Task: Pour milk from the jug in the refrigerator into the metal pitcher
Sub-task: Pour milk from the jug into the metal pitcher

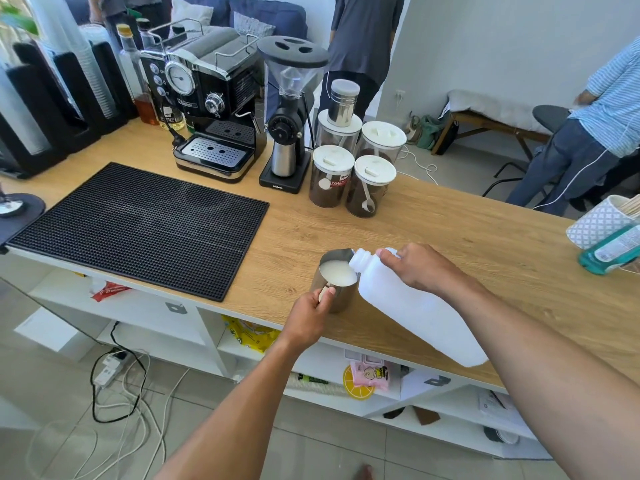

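Observation:
A small metal pitcher [341,298] stands near the front edge of the wooden counter [450,230], with white milk filling much of it. My left hand [306,318] grips the pitcher's handle from the near side. My right hand [424,268] holds a white plastic milk jug [412,308] by its upper part. The jug is tilted steeply to the left, its open neck resting over the pitcher's right rim, and milk runs from it into the pitcher. The jug's base hangs out past the counter's front edge.
A black rubber mat [138,226] lies to the left. An espresso machine [207,109], a grinder [287,116] and several lidded coffee jars [349,168] stand behind. At the far right are a patterned cup [595,220] and a teal bottle [613,252]. People stand beyond the counter.

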